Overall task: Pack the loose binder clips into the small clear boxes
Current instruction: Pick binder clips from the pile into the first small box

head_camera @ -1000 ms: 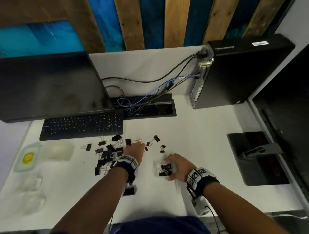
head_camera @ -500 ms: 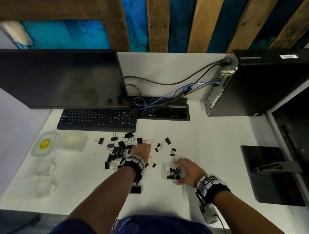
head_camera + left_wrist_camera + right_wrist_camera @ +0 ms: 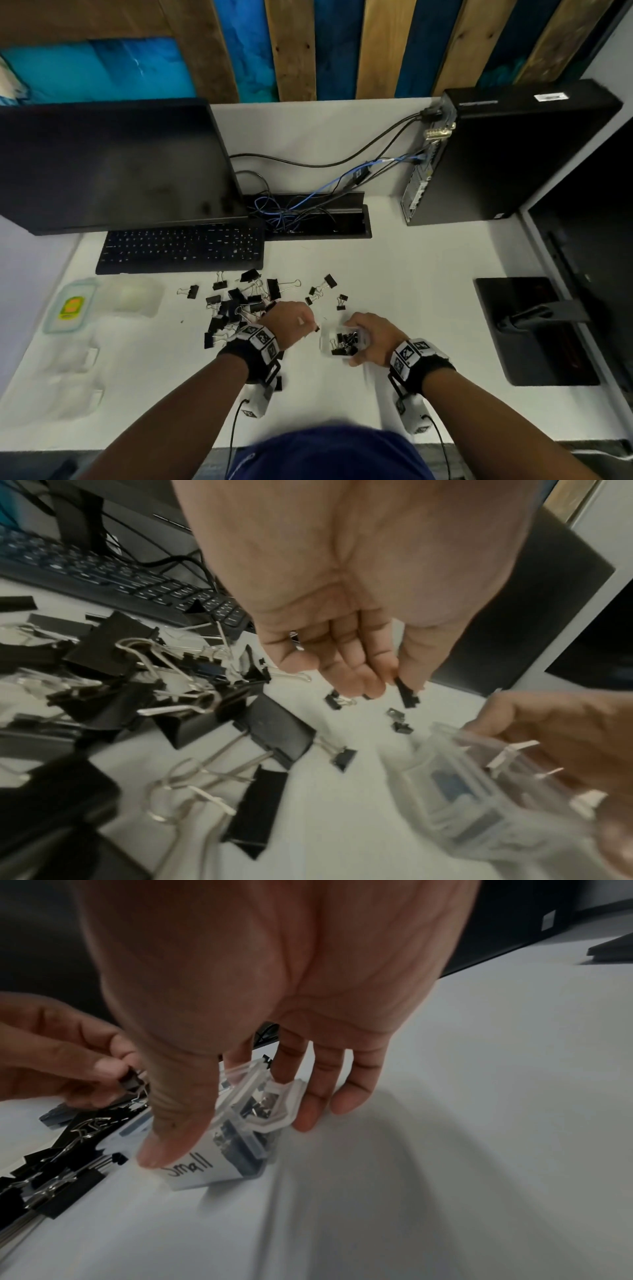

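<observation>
My left hand (image 3: 301, 323) pinches one small black binder clip (image 3: 406, 694) between thumb and fingertips, just left of the small clear box (image 3: 342, 341). My right hand (image 3: 371, 337) grips that box on the desk, thumb on one side and fingers on the other. The box (image 3: 236, 1131) bears a label reading "Small" and holds several small black clips. Its lid is open. A pile of loose black binder clips (image 3: 236, 308) of mixed sizes lies left of and behind my left hand. A few small ones (image 3: 320, 289) are scattered beyond the box.
A black keyboard (image 3: 181, 246) and monitor (image 3: 109, 164) stand behind the pile, with a cable tray (image 3: 318, 219) and a PC tower (image 3: 507, 150) to the right. A clear lid with a green label (image 3: 70, 306) and more clear boxes (image 3: 68, 377) lie at left. A black monitor base (image 3: 534, 329) sits at right.
My left hand has drawn back from the pile toward the box with a small clip pinched in its fingers. My right hand has kept hold of the box.
</observation>
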The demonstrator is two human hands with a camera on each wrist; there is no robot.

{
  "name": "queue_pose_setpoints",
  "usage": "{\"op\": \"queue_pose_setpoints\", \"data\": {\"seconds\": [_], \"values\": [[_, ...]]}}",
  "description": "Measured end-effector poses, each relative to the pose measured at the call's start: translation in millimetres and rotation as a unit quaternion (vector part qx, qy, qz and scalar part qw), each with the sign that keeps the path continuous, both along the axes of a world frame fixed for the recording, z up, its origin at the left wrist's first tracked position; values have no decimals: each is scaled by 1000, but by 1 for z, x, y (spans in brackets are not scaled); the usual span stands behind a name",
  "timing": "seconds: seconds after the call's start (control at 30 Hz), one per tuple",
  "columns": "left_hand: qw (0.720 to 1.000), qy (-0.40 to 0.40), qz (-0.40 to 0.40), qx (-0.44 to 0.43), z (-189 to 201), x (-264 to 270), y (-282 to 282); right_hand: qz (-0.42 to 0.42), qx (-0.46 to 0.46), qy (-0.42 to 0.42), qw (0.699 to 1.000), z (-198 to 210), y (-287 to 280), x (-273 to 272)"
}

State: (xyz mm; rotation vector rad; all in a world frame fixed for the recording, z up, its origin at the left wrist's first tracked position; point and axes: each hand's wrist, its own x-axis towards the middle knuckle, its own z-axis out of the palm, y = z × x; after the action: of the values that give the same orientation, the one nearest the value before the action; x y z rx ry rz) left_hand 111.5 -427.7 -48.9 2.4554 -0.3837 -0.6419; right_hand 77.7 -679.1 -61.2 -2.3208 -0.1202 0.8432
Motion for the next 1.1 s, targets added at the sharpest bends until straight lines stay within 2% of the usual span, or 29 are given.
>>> {"op": "queue_pose_setpoints", "data": {"seconds": [0.13, 0.23, 0.33, 0.43, 0.53, 0.6, 0.83, 1.1], "values": [[998, -3, -29, -59, 5, -8, -19, -7, 6, -4, 1000, 1, 2, 0], [998, -32, -36, -44, -4, -8, -23, -10, 10, 1, 1000, 1, 3, -1], [997, -64, -7, -33, -9, -3, -17, -18, 16, 3, 1000, 0, 2, -3], [997, -65, 29, 36, -9, 2, -1, -27, 22, 5, 999, -2, 1, -4], [987, -38, 4, 155, -7, 6, 13, -30, 28, 9, 999, -2, 1, -4], [979, -32, -28, 201, -5, 6, 13, -27, 29, 8, 999, -2, 1, -3], [944, -87, -146, 283, -15, 2, -7, -27, 22, 9, 999, -3, 1, -2], [928, -103, -161, 320, -12, -1, -13, -14, 15, 12, 1000, -3, 2, 0]]}}
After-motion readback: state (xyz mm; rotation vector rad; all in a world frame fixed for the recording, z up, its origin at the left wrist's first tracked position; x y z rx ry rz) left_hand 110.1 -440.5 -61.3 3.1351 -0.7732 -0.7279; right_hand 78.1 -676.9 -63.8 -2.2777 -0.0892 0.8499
